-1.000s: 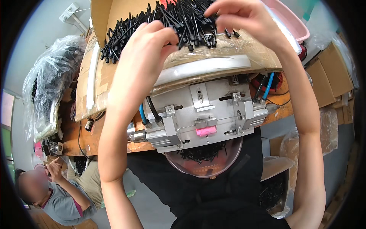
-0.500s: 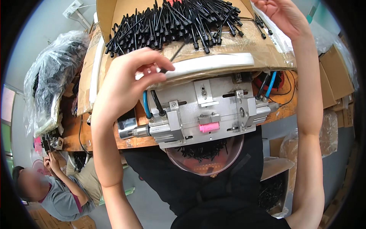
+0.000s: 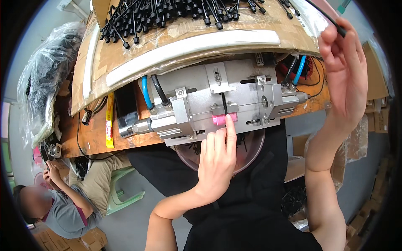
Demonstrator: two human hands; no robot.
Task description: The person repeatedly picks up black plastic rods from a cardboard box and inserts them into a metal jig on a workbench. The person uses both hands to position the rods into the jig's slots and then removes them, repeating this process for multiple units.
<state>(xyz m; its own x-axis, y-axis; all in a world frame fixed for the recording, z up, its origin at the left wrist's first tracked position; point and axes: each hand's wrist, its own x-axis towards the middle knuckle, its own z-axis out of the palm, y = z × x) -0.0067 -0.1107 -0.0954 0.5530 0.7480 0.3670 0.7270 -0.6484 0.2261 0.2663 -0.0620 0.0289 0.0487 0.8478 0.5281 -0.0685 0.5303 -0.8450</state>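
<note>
My left hand [image 3: 217, 157] reaches over the front of a metal fixture [image 3: 204, 90], its index finger stretched out and the others loosely bent. That fingertip touches the near end of a thin black rod [image 3: 224, 102], which lies across the fixture's middle on a small metal block and a pink pad [image 3: 220, 119]. Up at the right, my right hand [image 3: 345, 69] has its thumb and fingers closed on another black rod [image 3: 328, 16], tilted toward the upper left. Its far end runs out of the picture.
Black rods with thick ends [image 3: 167, 12] pile on cardboard [image 3: 184, 56] behind the fixture. Pneumatic cylinders [image 3: 171, 121] with blue and black hoses flank it. A clear bowl [image 3: 251, 146] of black pieces sits below. At left, a co-worker [image 3: 69, 209] handles something small.
My left hand has come down from above the cardboard to the fixture, where a rod lies under its finger. My right hand has moved lower and shows a rod. The view has shifted.
</note>
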